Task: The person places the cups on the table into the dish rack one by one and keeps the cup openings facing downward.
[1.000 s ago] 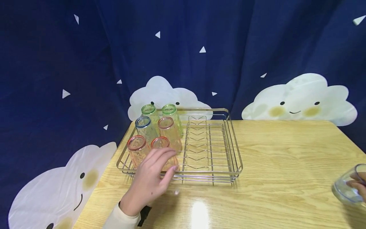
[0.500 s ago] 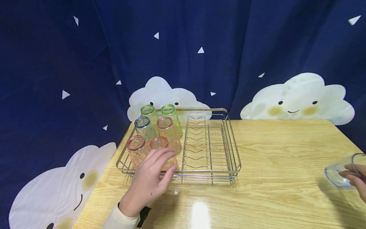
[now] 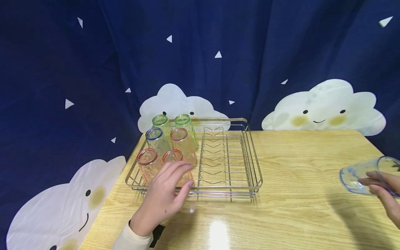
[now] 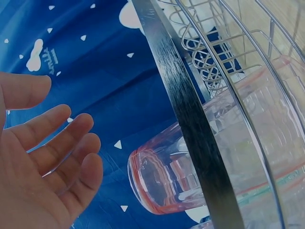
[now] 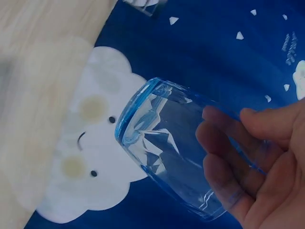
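Observation:
My right hand (image 3: 387, 196) grips a clear, blue-tinted drinking glass (image 3: 351, 177) near its open end, at the right of the head view. The glass is tilted almost onto its side, above the table, with its thick base (image 5: 138, 112) pointing left. My left hand (image 3: 165, 198) hovers at the front of the wire dish rack (image 3: 215, 187), fingers loosely bent and holding nothing. Close to it stands an upside-down orange-pink glass (image 3: 172, 156), partly hidden by the hand in the head view. In the left wrist view a gap separates the fingers from that pink-rimmed glass (image 4: 162, 176).
Several more glasses stand upside down in the rack's left part: an orange one (image 3: 148, 166), a blue one (image 3: 156, 140), a pink one (image 3: 184, 146) and green ones (image 3: 184, 121) behind. Bare wire dividers (image 3: 214, 159) fill the right part. A dark blue curtain (image 3: 200, 59) hangs behind the wooden table (image 3: 297, 166).
My right hand has come further into view, moving left and slightly up with the blue glass, which has tilted further onto its side. My left hand has stayed in place.

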